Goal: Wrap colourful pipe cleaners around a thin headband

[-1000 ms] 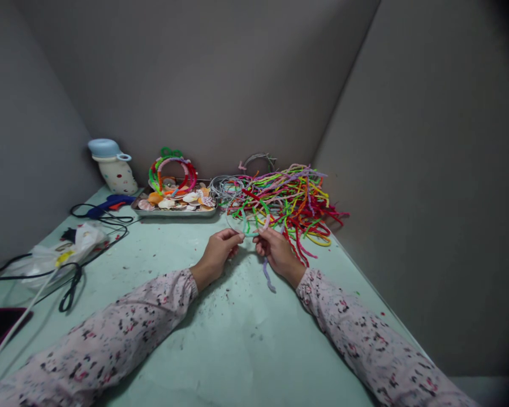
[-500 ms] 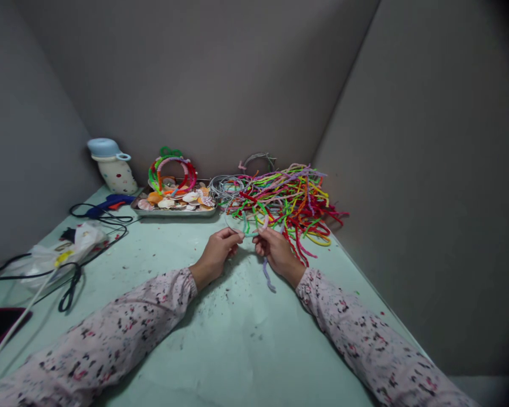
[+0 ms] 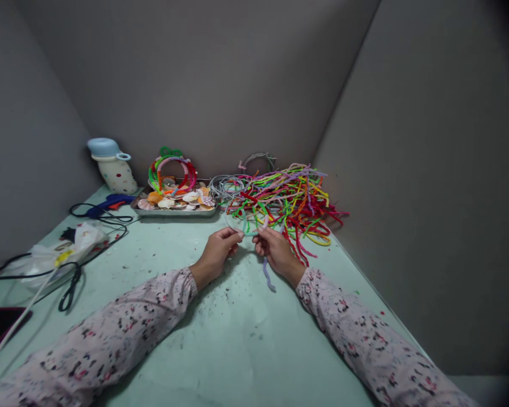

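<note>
Between both hands is a thin wire ring, partly wrapped in teal and pale pink pipe cleaner, its bare wire curving up on the left. My left hand pinches the ring's left side between thumb and fingertips. On the right side, my right hand is closed on the pipe-cleaner-wrapped part, its fingers partly hiding it. A lilac pipe cleaner hangs below my right hand; whether its upper part is held cannot be made out. Just behind the hands lies a tangled heap of coloured pipe cleaners.
A metal tray of seashells stands at the back, with wrapped rings on it. Bare wire coils lie beside it. Further left are a bottle, a blue tool, black cable and a plastic bag.
</note>
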`<state>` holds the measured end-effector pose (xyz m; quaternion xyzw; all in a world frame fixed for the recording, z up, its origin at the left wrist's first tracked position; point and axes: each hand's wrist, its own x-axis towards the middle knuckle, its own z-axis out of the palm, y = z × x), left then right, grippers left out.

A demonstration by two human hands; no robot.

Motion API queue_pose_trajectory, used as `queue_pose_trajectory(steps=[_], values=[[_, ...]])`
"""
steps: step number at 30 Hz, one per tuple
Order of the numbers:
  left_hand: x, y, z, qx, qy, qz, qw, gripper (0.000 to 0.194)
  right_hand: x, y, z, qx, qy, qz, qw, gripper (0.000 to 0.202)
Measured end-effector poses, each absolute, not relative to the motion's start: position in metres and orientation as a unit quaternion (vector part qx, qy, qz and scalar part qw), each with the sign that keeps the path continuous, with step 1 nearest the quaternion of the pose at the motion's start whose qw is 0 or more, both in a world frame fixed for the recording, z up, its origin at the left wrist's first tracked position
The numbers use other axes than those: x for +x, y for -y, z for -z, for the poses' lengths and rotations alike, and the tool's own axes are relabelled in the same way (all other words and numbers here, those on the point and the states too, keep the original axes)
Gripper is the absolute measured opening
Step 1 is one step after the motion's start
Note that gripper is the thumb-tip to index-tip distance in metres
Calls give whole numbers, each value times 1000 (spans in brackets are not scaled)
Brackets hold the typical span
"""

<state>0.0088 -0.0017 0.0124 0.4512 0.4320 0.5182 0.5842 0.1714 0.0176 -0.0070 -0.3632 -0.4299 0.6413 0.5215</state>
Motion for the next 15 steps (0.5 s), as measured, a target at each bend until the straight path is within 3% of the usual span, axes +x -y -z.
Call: queue_pose_trajectory(steps=[15], values=[[8,1,-12,438,-406,-517,613,24,172,-18,10,-352,429,-650,520,26]])
